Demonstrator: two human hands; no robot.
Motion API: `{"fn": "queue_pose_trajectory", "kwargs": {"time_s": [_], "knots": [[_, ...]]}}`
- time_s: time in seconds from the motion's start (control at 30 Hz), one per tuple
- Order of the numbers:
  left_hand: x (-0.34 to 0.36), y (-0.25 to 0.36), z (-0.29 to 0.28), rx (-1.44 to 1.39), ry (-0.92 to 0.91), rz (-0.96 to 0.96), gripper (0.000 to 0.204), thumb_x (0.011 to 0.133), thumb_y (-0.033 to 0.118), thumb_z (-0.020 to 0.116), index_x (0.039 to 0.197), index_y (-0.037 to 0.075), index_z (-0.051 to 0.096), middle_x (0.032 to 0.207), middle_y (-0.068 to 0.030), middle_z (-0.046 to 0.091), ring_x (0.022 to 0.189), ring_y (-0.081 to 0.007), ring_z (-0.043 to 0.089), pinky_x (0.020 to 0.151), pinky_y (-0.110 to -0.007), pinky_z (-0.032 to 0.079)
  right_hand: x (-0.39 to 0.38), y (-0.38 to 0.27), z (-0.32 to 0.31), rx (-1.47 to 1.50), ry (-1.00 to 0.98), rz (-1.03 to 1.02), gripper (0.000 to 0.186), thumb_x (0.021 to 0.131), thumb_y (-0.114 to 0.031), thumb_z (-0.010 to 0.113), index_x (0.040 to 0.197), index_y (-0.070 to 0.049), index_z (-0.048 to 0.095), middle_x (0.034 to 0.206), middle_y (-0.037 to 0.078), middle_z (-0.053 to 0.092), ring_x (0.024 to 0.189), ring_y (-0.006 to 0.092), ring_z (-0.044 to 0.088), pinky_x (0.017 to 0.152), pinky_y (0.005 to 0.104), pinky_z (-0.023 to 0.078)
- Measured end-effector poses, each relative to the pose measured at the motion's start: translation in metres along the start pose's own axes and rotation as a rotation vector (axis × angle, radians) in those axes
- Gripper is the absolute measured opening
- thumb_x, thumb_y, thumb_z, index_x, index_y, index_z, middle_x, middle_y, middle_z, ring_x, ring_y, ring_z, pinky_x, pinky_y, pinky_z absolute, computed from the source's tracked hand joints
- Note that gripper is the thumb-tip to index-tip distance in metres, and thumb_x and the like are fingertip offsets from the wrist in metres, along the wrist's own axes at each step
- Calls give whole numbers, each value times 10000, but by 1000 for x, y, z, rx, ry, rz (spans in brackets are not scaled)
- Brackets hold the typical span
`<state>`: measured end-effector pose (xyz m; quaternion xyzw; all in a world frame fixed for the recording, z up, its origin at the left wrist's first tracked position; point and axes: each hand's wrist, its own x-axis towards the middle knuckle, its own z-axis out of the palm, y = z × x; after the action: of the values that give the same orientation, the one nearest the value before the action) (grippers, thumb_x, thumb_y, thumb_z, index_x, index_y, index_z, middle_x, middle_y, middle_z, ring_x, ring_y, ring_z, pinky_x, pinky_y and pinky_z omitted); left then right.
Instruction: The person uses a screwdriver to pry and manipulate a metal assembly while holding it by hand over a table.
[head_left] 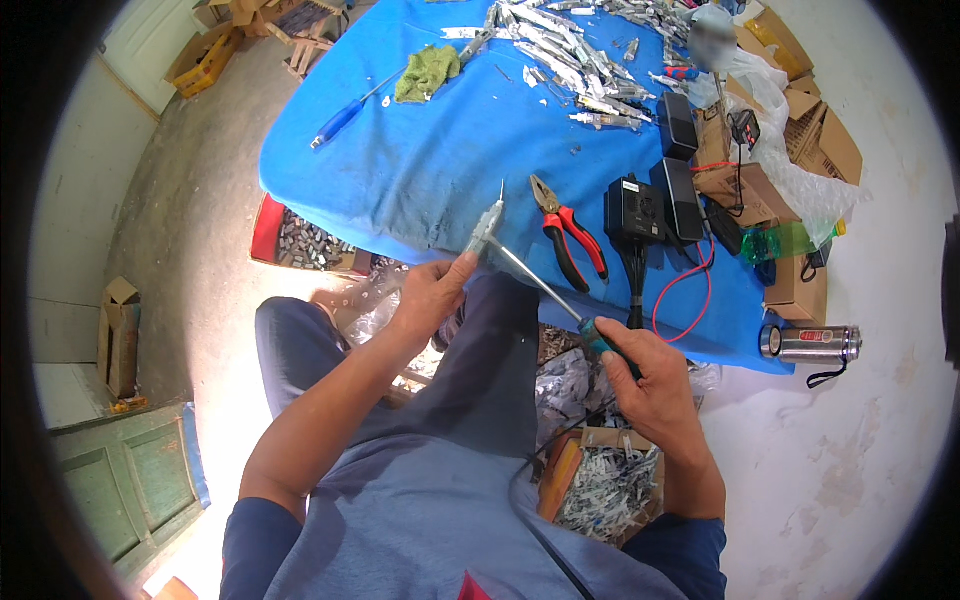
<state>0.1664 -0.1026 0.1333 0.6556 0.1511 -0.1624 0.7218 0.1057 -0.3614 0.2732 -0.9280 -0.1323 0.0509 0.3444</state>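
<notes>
Center of frame: gripping slim pale device (pixel 486 226) in left hand (pixel 435 293). Right of center: clutching screwdriver (pixel 595 337) in right hand (pixel 652 387), tip at device, near red-handled pliers (pixel 584 239).

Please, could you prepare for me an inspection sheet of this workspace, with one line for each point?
Surface: blue cloth over the table, smudged toward the near edge.
Things in hand: slender grey piece with a thin pin pointing up; teal-handled screwdriver, tip at the piece.
Clutter: pile of slender pieces, green rag, blue-handled screwdriver, red-and-black pliers.
Hands: left hand grips the piece; right hand grips the screwdriver's handle.
Cables: red cable loops at right; black cable passes before the person's shirt.
Surroundings: cardboard boxes and metal flask at right; box of scraps below.
</notes>
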Motion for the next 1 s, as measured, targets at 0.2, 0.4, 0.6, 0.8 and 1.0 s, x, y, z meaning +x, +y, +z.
{"fn": "queue_pose_trajectory", "kwargs": {"time_s": [0.2, 0.4, 0.6, 0.8, 1.0], "knots": [[1, -3, 0, -44, -7, -3, 504, 904, 510, 622, 755, 30, 580, 575, 29, 439, 500, -48, 368, 445, -233, 247, 1, 2, 0, -43, 57, -31, 285, 844, -39, 618, 1126, -29, 660, 944, 170, 671, 803, 299, 659, 697, 344, 512], [1, -2, -2, -18, -18, 2, 509, 904, 515, 619, 751, 31, 585, 572, 28, 437, 501, -49, 368, 449, -235, 246, 2, 2, -6, 28, 59, -54, 274, 842, -22, 614, 1111, -12, 664, 966, 170, 680, 836, 288, 670, 719, 337, 517], [0, 1, -2, -24, -33, -9, 523, 897, 527, 623, 765, 22, 593, 574, 27, 441, 504, -49, 372, 452, -230, 251, 5, 4, -3, 44, 43, -65, 264, 849, -20, 608, 1107, -6, 664, 963, 168, 681, 817, 284, 670, 714, 339, 518], [-1, 3, -1, 17, -23, 3, 509, 930, 532, 570, 710, 78, 500, 553, 11, 436, 489, -65, 364, 447, -245, 259, 9, -3, -7, 16, 19, -58, 259, 856, -27, 603, 1107, -6, 663, 935, 164, 679, 790, 281, 665, 692, 335, 515], [1, -1, 3, 12, -11, 3, 518, 935, 530, 564, 684, 81, 501, 547, 12, 434, 485, -64, 362, 448, -244, 257, 21, 0, -13, 35, -26, -32, 266, 862, -41, 606, 1119, -8, 661, 899, 164, 679, 764, 266, 657, 673, 321, 506]]}}
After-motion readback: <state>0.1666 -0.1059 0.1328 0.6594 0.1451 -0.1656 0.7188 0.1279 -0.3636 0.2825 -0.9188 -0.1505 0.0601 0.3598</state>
